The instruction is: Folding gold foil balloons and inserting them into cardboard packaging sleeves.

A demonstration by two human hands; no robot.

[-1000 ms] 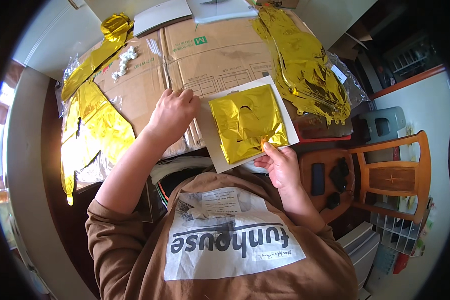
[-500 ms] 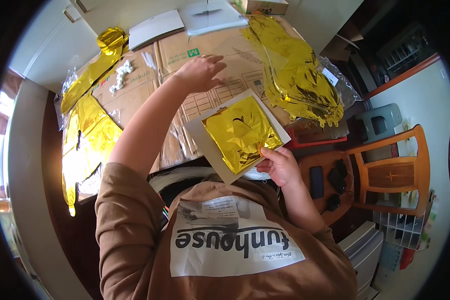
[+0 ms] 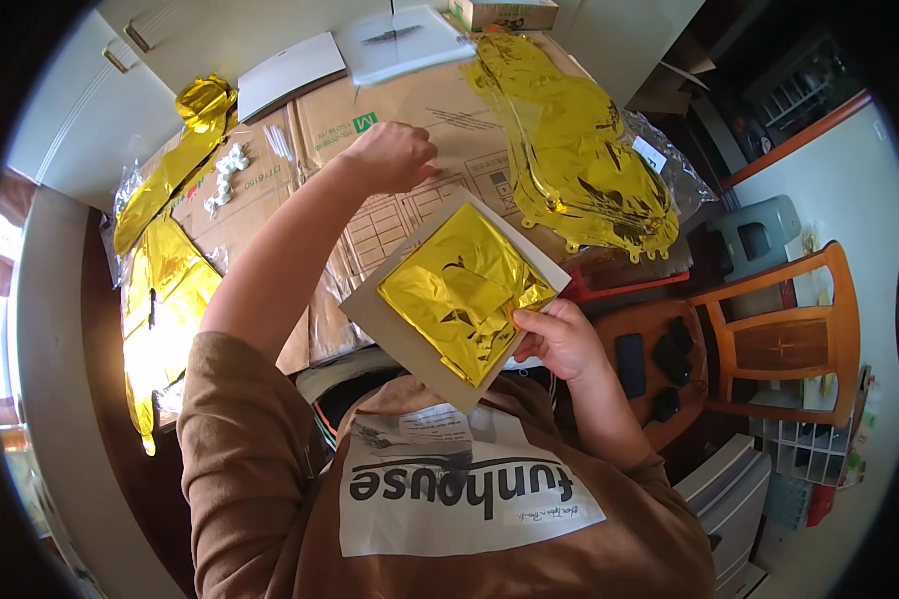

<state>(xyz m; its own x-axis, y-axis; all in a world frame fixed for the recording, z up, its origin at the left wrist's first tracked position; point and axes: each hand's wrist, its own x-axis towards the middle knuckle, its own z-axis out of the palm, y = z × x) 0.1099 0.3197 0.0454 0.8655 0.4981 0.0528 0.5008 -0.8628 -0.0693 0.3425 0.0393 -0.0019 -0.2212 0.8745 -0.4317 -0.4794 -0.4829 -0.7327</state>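
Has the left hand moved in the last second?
Yes. Against the green mark on the cardboard, the left hand has moved forward and rightward in view, and now appears close to the mark.

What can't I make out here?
Head view: the underside of the white card, facing away.
Head view: what, if anything, the left hand holds, hidden by its back.
Head view: the folded gold foil, whose full shape its folds hide.
Head view: fine print on the cardboard, too small.
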